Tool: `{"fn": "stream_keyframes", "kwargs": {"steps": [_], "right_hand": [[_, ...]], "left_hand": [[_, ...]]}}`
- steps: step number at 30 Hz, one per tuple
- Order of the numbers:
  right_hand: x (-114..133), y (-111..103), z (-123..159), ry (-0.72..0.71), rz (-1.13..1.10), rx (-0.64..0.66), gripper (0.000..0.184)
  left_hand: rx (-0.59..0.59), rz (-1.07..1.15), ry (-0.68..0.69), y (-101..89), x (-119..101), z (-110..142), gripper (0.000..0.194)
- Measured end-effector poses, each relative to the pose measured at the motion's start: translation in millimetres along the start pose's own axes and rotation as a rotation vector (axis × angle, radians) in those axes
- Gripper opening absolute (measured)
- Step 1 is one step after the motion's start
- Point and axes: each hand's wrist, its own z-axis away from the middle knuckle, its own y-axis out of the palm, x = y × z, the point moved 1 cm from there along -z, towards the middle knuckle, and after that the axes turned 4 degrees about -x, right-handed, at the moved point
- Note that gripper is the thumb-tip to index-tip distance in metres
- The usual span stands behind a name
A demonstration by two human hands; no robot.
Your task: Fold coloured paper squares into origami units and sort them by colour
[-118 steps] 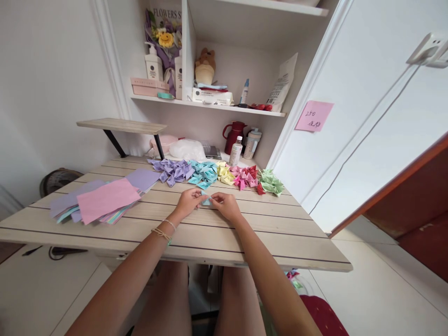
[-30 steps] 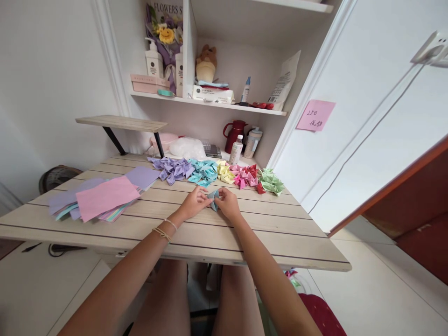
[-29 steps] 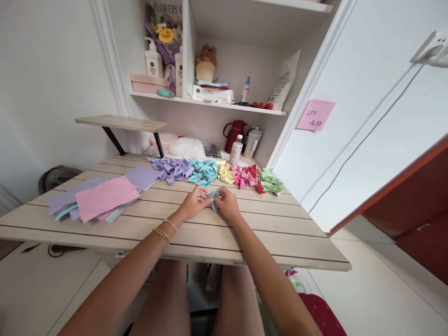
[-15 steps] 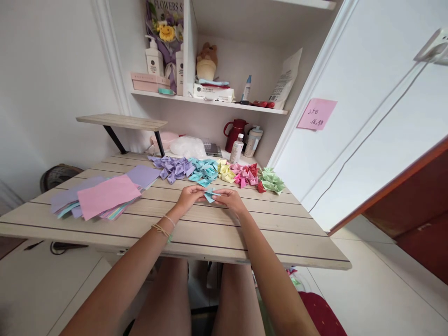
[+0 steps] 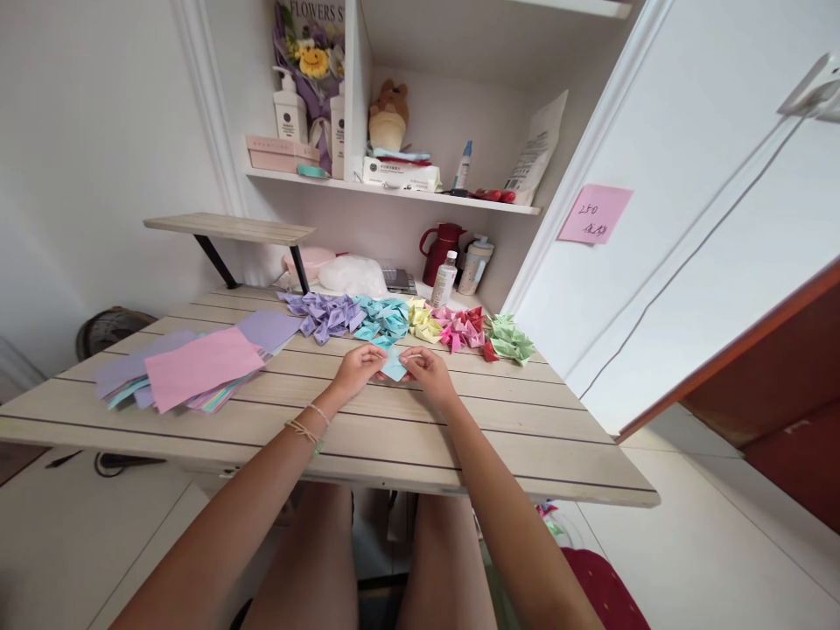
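A small folded piece of light blue paper [image 5: 395,365] is held between both hands, just above the middle of the desk. My left hand [image 5: 358,367] is closed, pinching its left side with thumb and fingertips. On the other side my right hand [image 5: 428,371] is closed on its right edge. Right behind them lie folded paper pieces in colour groups: purple [image 5: 325,315], blue [image 5: 381,318], yellow [image 5: 423,321], pink and red [image 5: 460,327], and green [image 5: 510,339].
Loose paper sheets [image 5: 203,367] lie fanned at the desk's left, pink on top. A small raised shelf [image 5: 229,228] stands at the back left. Behind the folded pieces are a clear bottle [image 5: 444,278], a dark red jug [image 5: 441,252] and a tumbler [image 5: 475,264].
The blue paper now shows a broader, flatter face between my fingers. My hands have shifted slightly, and both still hold it.
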Motion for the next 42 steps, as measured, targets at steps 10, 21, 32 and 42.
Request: {"fn": "stream_keyframes", "kwargs": {"steps": [10,21,32,42], "right_hand": [[3,-5,0,-0.285,0.519,0.002,0.03],[7,1,5,-0.175,0.485,0.063,0.039],[3,3,6,0.128,0.007,0.191,0.027],[-1,2,3,-0.145,0.369,0.066,0.03]], "left_hand": [[0.054,-0.071,0.029,2.4,-3,3,0.043],[0.017,-0.117,0.036,1.3,-2,0,0.031],[0.104,-0.172,0.131,-0.8,2,-2,0.026],[0.124,-0.121,0.026,1.8,4,2,0.037]]}}
